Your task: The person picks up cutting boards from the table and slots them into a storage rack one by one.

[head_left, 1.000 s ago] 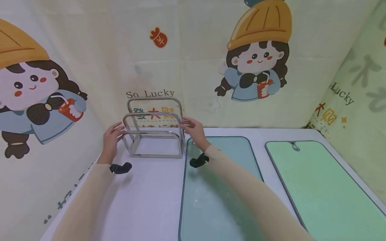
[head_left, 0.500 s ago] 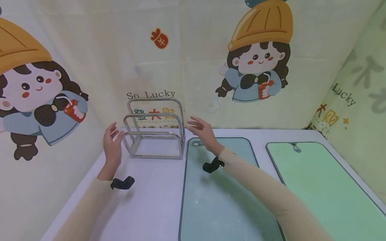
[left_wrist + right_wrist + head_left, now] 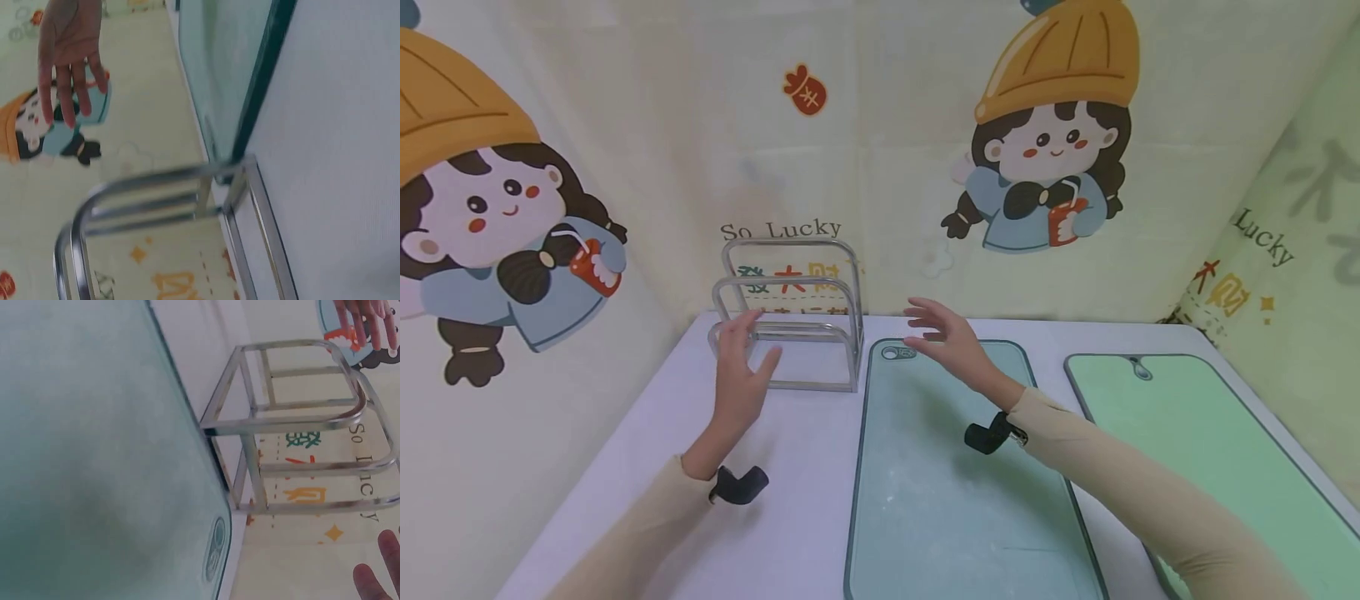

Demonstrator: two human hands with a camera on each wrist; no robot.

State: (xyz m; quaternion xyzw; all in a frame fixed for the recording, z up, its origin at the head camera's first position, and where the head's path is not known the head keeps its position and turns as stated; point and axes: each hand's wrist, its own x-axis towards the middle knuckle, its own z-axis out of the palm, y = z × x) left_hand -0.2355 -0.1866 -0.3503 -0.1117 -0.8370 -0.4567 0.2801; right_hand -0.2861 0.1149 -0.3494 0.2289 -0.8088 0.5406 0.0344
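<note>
A silver metal rack [image 3: 814,386] with several upright loops stands at the table's back left, against the printed cloth. My left hand [image 3: 743,385] is raised in front of the rack's left part, fingers extended and thumb apart, holding nothing. It hides that side of the rack; the head view does not show whether they touch. Over the far end of a blue-green cutting board [image 3: 955,517], right of the rack, hovers my right hand [image 3: 953,343], fingers loosely spread and holding nothing. The right wrist view shows the rack [image 3: 281,427] beside the board, with two right fingertips [image 3: 369,584] at the corner.
A light green cutting board [image 3: 1217,467] with a small hanging hole lies at the right of the white table [image 3: 775,533]. Cloth printed with cartoon figures [image 3: 1052,167] hangs behind and along both sides. A black camera [image 3: 739,485] sits on the left wrist.
Both hands have come away from the rack's sides. My right hand moved right over the blue-green board; my left hand drew back, then moved right in front of the rack. The rack stays put.
</note>
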